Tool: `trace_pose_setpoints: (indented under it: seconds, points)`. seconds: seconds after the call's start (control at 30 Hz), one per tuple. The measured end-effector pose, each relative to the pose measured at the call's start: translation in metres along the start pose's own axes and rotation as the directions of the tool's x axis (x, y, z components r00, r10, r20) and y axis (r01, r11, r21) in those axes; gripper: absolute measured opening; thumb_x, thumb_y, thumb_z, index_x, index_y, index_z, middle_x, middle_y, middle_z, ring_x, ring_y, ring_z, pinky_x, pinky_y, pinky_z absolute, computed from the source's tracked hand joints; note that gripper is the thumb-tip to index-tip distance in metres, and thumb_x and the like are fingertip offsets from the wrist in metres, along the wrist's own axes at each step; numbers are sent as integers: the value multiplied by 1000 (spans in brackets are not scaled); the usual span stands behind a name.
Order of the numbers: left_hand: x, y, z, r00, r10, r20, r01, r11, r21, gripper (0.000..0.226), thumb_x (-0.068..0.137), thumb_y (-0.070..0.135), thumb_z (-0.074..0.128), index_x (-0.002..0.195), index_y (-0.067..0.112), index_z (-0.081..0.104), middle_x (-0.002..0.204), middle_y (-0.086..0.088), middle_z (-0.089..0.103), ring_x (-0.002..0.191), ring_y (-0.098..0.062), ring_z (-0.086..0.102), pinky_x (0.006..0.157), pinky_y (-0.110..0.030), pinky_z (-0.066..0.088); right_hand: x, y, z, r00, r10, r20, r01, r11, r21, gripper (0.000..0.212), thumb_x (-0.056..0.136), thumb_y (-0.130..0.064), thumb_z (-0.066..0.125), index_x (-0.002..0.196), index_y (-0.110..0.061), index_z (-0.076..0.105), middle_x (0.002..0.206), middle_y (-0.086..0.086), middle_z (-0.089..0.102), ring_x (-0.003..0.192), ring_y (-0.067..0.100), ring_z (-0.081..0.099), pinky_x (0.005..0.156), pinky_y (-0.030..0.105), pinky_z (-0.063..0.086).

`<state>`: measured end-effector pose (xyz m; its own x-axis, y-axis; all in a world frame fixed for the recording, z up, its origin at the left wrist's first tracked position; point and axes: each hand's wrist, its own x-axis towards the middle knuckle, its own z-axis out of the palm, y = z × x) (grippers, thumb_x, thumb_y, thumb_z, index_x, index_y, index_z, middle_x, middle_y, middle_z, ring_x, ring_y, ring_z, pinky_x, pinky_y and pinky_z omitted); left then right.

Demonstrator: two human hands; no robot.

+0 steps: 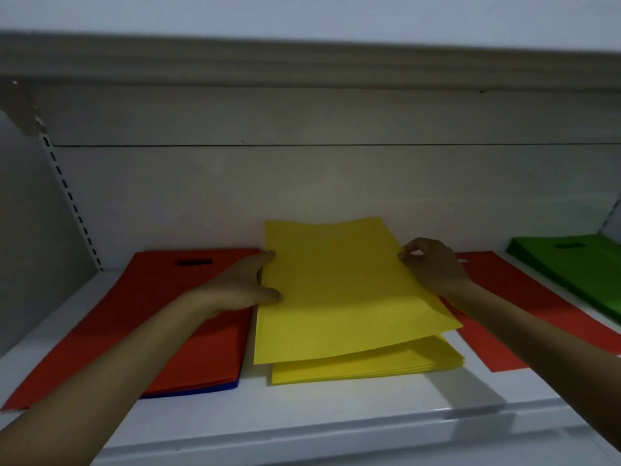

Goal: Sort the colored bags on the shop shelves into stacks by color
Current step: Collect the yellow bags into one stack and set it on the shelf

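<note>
Gripping a yellow bag (pixel 342 290) with left hand (pixel 245 284) and right hand (pixel 433 264) over its stack (pixel 369 368), we judge red bag (pixel 524 317), blue bag (pixel 201 390) unsorted.

A yellow bag (pixel 339 290) was held just above the yellow stack (pixel 369 364) on the white shelf (pixel 336 408) — the left hand (pixel 242 284) gripped its left edge and the right hand (pixel 433 267) pinched its right edge. To the left lay a red stack (pixel 161 317) (a blue bag (pixel 201 390) peeked out beneath). To the right lay a red bag (pixel 524 317), then green bags (pixel 578 267).
</note>
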<state>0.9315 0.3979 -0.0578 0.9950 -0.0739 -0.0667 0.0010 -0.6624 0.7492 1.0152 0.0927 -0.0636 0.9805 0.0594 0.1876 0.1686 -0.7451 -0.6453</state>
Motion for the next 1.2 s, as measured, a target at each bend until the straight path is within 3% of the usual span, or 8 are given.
trace_pose_setpoints:
  seconds: [0.3,0.43,0.57,0.7,0.87,1.0,1.1,1.2]
  points:
    - [7,-6,29,994,-109,-14,110,986,126,78,82,8,71,146,18,28,151,0,25,134,-15,33,95,-14,30,8,46,24,993,18,116,-9,997,-79,27,93,-33,58,113,-15,60,104,2,57,87,16,52,69,27,38]
    - [7,-16,30,983,-147,-108,164,972,169,83,73,27,79,143,21,37,146,-2,33,124,-22,45,99,-31,42,6,55,23,991,22,133,-6,992,-123,42,90,-41,60,122,-16,55,114,6,60,88,15,50,73,27,39]
    - [8,-14,39,972,-193,-135,188,981,-51,38,89,31,64,124,24,49,110,15,55,97,-4,53,77,-12,44,2,58,26,994,1,107,5,998,-64,44,92,-39,59,126,-13,52,114,6,59,93,19,55,76,28,41]
    - [19,-19,49,959,-256,-121,201,916,-348,101,69,78,51,145,13,37,146,-6,43,131,-22,44,112,-43,33,-4,54,37,985,48,168,-81,978,193,55,94,-34,57,140,-9,41,143,12,44,127,26,46,90,28,38]
    - [26,-6,67,961,-275,-36,212,812,-545,53,98,43,42,139,9,44,139,-7,50,128,-20,47,99,-24,35,-6,45,38,966,160,201,-239,850,470,55,97,-25,54,145,-6,36,147,13,39,133,28,40,91,26,33]
    - [28,-4,70,942,-324,-93,211,782,-587,54,99,39,43,137,0,46,140,-25,39,130,-37,39,104,-36,37,-7,46,37,954,179,240,-281,811,514,53,97,-22,54,145,-7,37,146,12,42,132,28,42,92,28,35]
    - [24,-3,71,945,-322,-52,218,743,-633,49,99,38,45,132,3,53,131,-22,52,116,-26,53,83,-29,46,-7,48,38,950,180,257,-292,804,518,55,95,-24,57,144,-10,38,145,11,43,129,29,45,98,33,39]
    - [22,-4,70,951,-306,-44,196,708,-678,44,99,34,46,130,4,55,125,-16,59,113,-23,57,84,-27,44,-7,47,37,949,166,270,-285,819,498,55,94,-24,59,144,-13,39,146,10,42,129,29,45,105,38,39]
